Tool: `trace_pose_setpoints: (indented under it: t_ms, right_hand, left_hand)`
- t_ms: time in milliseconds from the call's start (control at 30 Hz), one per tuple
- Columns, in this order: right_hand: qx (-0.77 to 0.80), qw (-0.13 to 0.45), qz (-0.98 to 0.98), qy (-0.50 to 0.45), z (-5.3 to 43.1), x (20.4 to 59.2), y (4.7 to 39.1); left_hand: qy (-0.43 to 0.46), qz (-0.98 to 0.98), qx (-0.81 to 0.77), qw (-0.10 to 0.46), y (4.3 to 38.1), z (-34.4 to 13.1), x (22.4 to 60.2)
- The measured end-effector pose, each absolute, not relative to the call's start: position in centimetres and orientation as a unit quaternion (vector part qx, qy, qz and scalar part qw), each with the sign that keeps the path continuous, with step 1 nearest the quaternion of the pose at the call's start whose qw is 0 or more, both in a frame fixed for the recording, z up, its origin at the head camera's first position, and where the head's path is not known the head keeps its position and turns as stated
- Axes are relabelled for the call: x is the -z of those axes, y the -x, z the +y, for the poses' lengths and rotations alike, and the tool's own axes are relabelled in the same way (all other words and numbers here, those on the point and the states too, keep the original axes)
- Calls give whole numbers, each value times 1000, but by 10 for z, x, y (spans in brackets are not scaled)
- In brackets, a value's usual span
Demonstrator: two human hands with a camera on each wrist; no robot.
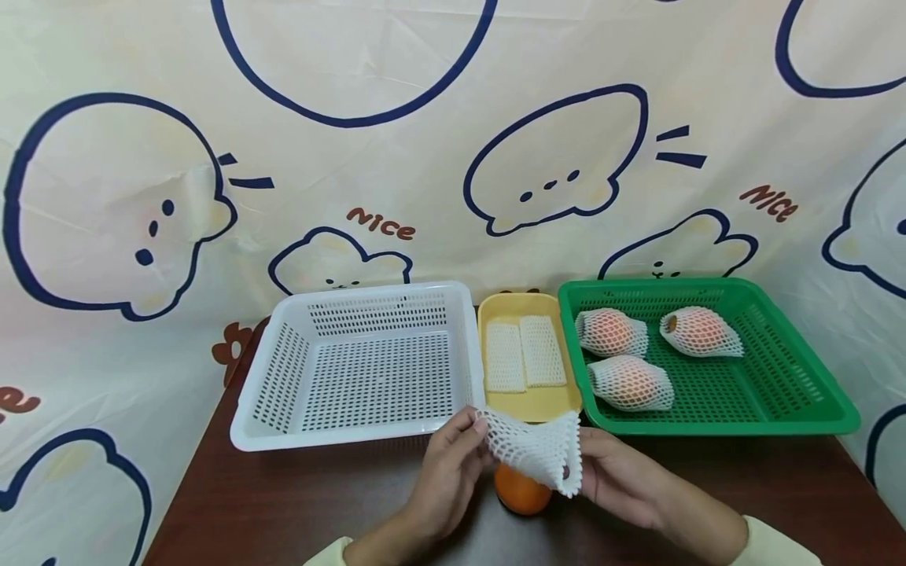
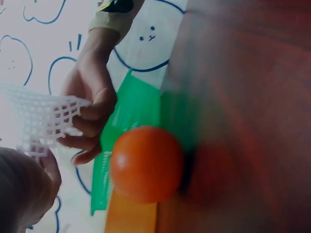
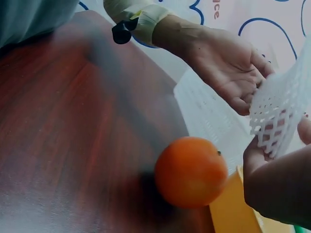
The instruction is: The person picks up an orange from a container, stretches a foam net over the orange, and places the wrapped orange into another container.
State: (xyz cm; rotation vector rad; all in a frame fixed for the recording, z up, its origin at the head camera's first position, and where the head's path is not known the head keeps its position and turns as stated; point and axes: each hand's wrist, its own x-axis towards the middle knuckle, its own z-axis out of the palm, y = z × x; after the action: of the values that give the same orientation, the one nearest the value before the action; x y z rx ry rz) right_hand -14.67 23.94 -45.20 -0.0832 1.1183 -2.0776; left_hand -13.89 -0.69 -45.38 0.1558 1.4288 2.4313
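A white foam net sleeve (image 1: 527, 448) is stretched between both hands above the table. My left hand (image 1: 451, 475) pinches its left end, thumb on the near side. At the other end my right hand (image 1: 626, 479) holds the sleeve near its open rim, with the fingers partly hidden behind the mesh. Directly below, an orange (image 1: 522, 497) rests on the dark table, its top covered by the net in the head view. The right wrist view shows the whole orange (image 3: 191, 172), apart from both hands.
A white basket (image 1: 244, 417) stands at the left. Beside it, a yellow tray (image 1: 534, 405) holds two flat foam nets (image 1: 543, 351). The green basket (image 1: 800, 428) on the right contains three net-wrapped fruits (image 1: 632, 383). A printed cloth hangs behind.
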Motion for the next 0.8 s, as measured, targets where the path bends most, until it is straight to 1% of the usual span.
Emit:
trace_pose_setpoints:
  t_ms: [167, 233, 367, 500, 600, 800]
  right_hand:
    - [800, 350, 486, -26, 237, 461, 146]
    - [789, 337, 511, -52, 235, 464, 145]
    - [758, 299, 572, -97, 229, 472, 142]
    - [710, 259, 640, -139, 218, 482, 137]
    - [680, 235, 677, -158, 209, 492, 136]
    - [642, 184, 722, -180, 194, 502, 138]
  left_hand:
    - [19, 516, -831, 209, 129, 1, 468]
    - [57, 548, -807, 211, 126, 3, 475]
    - [109, 629, -748, 183, 125, 6, 488]
    - [125, 689, -699, 146, 127, 8, 497]
    - [121, 718, -674, 127, 127, 11, 503]
    - [86, 752, -644, 110, 127, 13, 515]
